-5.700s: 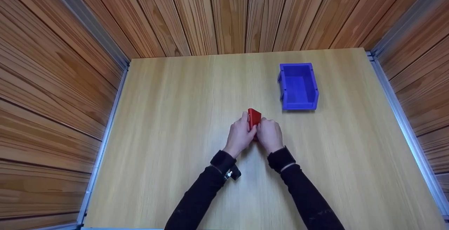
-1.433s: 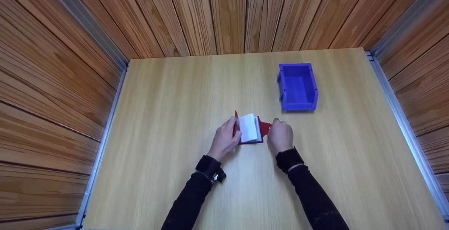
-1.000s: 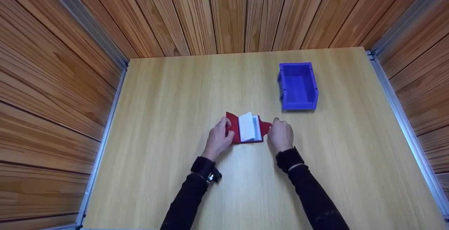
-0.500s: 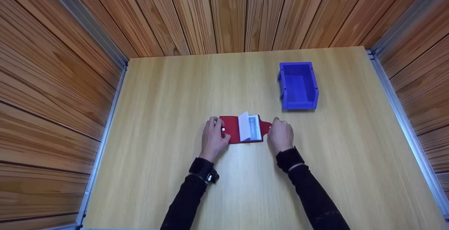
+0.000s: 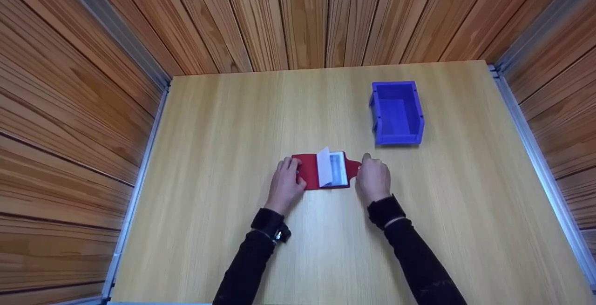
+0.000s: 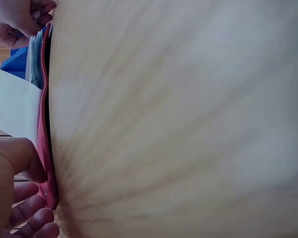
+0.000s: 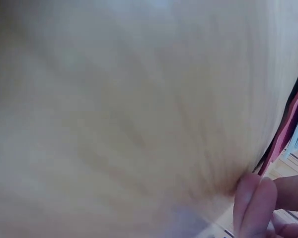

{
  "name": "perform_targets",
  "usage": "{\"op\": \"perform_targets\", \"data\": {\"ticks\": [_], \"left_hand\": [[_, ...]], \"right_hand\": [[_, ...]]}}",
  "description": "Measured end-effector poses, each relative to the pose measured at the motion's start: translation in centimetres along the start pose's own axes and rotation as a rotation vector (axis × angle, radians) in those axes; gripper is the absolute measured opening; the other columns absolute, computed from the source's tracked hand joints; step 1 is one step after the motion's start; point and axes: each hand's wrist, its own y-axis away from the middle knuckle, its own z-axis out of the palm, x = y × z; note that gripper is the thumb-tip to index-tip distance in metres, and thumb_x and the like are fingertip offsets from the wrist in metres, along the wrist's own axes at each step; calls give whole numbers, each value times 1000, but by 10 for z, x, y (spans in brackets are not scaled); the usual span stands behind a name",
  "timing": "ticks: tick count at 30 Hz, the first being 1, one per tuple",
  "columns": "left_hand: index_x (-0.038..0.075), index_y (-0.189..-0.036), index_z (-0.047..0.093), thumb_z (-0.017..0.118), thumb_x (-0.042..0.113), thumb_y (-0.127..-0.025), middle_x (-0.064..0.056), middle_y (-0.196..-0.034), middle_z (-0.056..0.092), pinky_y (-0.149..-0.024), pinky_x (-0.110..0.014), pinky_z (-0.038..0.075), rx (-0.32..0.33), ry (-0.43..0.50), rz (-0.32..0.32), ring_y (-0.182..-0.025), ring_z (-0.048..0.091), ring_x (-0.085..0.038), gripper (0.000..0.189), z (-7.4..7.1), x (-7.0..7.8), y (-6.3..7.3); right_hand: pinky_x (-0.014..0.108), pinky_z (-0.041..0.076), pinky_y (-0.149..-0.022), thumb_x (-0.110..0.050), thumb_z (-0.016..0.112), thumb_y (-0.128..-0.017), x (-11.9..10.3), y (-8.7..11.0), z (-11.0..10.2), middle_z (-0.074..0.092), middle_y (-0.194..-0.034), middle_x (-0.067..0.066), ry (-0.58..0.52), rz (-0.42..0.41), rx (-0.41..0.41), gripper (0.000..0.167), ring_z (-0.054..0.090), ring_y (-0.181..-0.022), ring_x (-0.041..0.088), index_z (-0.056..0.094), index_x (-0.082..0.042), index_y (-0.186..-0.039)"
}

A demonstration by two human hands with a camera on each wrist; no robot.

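Lying spread on the table is a red card holder (image 5: 308, 171) with white and clear sleeves. One white sleeve (image 5: 324, 167) stands up tilted near the fold. My left hand (image 5: 283, 184) holds the left cover at its outer edge; in the left wrist view the thumb (image 6: 27, 158) presses on the red cover (image 6: 43, 114). On the other side my right hand (image 5: 373, 179) pinches the tip of the narrow red flap (image 5: 352, 168). The right wrist view shows those fingertips (image 7: 258, 203) together at the flap's end, partly hiding it.
A blue open-front bin (image 5: 398, 140) stands farther back, to the right of the card holder. Wood-panelled walls (image 5: 302, 21) with metal rails enclose the wooden table (image 5: 223, 123) at the back and sides.
The card holder has gone from folded between both hands to spread out. My left hand has swung its cover leftward and down onto the table. The right hand has stayed at the flap lately.
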Motion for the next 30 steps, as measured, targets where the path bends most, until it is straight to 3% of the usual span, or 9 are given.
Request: {"op": "perform_targets", "data": {"ticks": [5, 10, 14, 20, 25, 30], "left_hand": [[4, -124, 62, 67, 4, -83, -11, -116, 59, -93, -40, 53, 6, -15, 10, -109, 56, -28, 41, -2, -1, 1], [3, -129, 60, 65, 5, -86, -12, -122, 59, -98, -40, 52, -25, -23, 10, -114, 55, -28, 43, -3, 1, 0], [3, -131, 58, 64, 5, -88, -12, -126, 59, -101, -40, 51, -47, -14, 6, -116, 54, -28, 43, -4, 2, 0], [4, -139, 56, 65, 5, -91, -12, -130, 58, -105, -39, 50, -62, -61, 25, -120, 55, -27, 49, -6, 9, -2], [16, -149, 55, 61, 6, -97, -8, -123, 58, -94, -37, 53, -61, -86, 166, -112, 57, -24, 54, -10, 27, -7], [29, -149, 58, 54, 23, -106, -7, -116, 57, -81, -34, 52, -73, -127, 320, -99, 56, -23, 43, -7, 47, -12]], "right_hand": [[55, 53, -58, -1, 60, -91, -4, 1, -2, 74, -81, 23, -22, -111, 14, 26, 68, -65, 44, 68, 0, -116], [46, 49, -57, -15, 70, -94, -9, 1, -3, 75, -87, 15, -11, -235, -98, 42, 65, -67, 32, 68, -9, -135], [42, 48, -58, -33, 74, -95, -9, 1, -1, 75, -89, 14, 33, -267, -202, 53, 64, -70, 26, 64, -12, -142], [44, 49, -60, -40, 75, -94, -9, 1, 0, 74, -93, 15, 62, -282, -234, 60, 66, -72, 29, 59, -19, -148], [48, 52, -63, -38, 75, -93, -10, 2, 1, 74, -98, 17, 63, -287, -240, 57, 69, -78, 35, 62, -21, -146], [49, 53, -63, -34, 76, -92, -11, 2, 2, 75, -97, 16, 63, -277, -241, 54, 69, -77, 34, 66, -17, -141]]}}
